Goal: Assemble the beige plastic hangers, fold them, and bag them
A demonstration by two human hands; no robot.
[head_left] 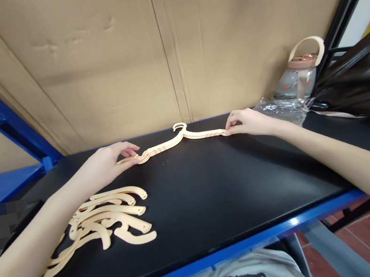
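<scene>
The left hand (115, 159) and the right hand (248, 122) hold a pale peach hanger (163, 147) by its 2 outer ends, near the back of the black tabletop (215, 190), before the cardboard (106, 76). Holding it so, 1 hand at each end, probably lets both arms of the hanger be controlled equally and prevents it from turning. The right fingers (228, 123) are together with the thumb, clamped on the right end; the left thumb and fingers seem to pinch the left end, although some left fingers are lifted away. A pile of loose curved pieces (131, 210) lies nearer to the body, beside the left forearm, perhaps to be in easy reach of this side. The bottle (297, 75), the clear plastic (284, 114) and the black bag (356, 75) are at the right, maybe to leave the middle for the hands. The hanger looks thin and smooth, with small slots along its 2 arms, a joint at the centre, and an open hook directed to the cardboard. I cannot tell if it touches the tabletop everywhere.
</scene>
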